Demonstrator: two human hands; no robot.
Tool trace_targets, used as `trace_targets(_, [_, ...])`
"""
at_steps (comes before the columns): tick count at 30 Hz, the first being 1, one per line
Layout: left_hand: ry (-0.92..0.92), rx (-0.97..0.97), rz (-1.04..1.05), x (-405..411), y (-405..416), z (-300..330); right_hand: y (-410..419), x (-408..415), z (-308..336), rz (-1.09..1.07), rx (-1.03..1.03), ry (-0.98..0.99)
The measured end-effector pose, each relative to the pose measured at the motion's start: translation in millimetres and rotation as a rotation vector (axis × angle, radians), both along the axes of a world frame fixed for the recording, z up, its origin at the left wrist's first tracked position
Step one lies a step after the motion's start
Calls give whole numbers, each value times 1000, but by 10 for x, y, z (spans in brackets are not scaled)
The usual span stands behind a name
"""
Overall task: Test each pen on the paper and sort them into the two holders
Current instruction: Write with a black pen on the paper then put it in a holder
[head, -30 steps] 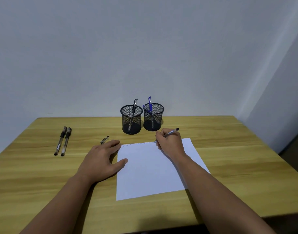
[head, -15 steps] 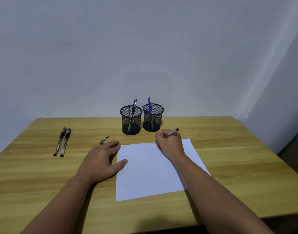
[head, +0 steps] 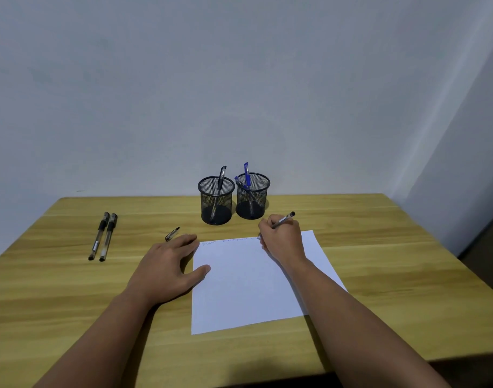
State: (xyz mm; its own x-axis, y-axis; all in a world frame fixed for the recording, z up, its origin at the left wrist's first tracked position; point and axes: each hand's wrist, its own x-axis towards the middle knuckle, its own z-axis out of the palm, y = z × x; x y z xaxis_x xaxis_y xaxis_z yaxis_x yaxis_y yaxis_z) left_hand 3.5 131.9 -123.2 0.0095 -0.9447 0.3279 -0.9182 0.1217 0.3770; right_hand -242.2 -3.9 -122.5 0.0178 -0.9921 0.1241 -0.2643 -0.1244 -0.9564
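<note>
Your left hand point(head: 167, 268) and right hand point(head: 284, 240) are both bare, with no gloves, rings or bands showing on the fingers. Your wrists carry no watch or strap. Both forearms are uncovered all the way to the bottom edge of the view, with no sleeve in sight.

paper: white sheet of paper point(head: 250, 284) flat on the table, faint scribbles along its far edge
pen in use: slim grey pen with a black end point(head: 281, 221), tilted, tip at the paper's top edge
holders: two black wire-mesh cups, left holder point(head: 216, 204) with one black-capped pen, right holder point(head: 252, 198) with blue ones, side by side
spare pens: two clear black-capped pens point(head: 102, 236) lying parallel at far left
cap: loose black pen cap point(head: 172, 234) just left of the paper
</note>
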Motion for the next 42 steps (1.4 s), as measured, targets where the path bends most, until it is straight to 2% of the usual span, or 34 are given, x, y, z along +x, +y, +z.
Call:
trace_targets(4, [-2,5,-2,-7,0,-4,-9,-15,12,-29,29,-36])
trace_targets(21, [-5,-14,-3,22,-17,-50,-18,-12,10,-47,-97,73])
trace_targets(23, [-12,-11,-5,21,-16,-49,15,-30,75,-90,-45,3])
trace_targets(27, [-20,1,-6,20,-4,-37,3,-95,197,-104,152,-282])
trace_targets(31, [-31,13,3,16,1,-19,31,-132,413,-25,162,-412])
trace_targets(35, [-14,12,-13,5,15,-14,100,-210,730,-25,43,-370])
trace_targets(39, [92,-20,29,9,-7,17,234,-303,978,107,202,-432])
trace_targets(42, [55,-173,158,32,-91,100,232,-330,1019,141,214,-432])
